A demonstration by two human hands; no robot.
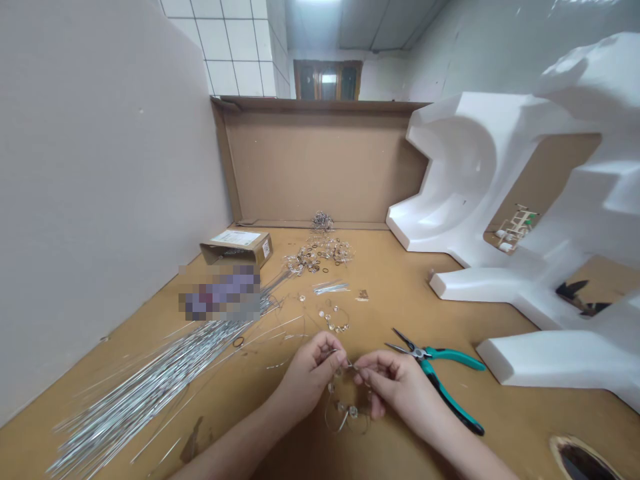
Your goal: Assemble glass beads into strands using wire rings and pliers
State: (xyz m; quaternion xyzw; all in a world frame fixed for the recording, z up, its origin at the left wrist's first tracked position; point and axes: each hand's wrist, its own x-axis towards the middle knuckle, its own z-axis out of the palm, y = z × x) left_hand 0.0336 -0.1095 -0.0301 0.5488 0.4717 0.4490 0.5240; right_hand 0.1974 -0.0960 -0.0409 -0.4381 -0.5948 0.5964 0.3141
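The wire loop (353,412) with clear beads hangs between the two hands, over the counter (400,300). I can't tell if its bottom touches. The left hand (317,363) pinches the top of the wire, and the right hand (393,377) pinches it just beside. If one pinch gets loose, the wire could spring apart, and beads might slide off and roll away. Pulling too hard could bend the loop, and a sharp end might poke a finger. The pliers (427,355) lie near the right hand with their pointy tips apart, so a knuckle could bump them. Just ahead lies another beaded loop (342,329), and a dropped bead could get mixed in there. On the left, the long wires (150,387) lie near the left arm, and a swinging elbow might mess them up.
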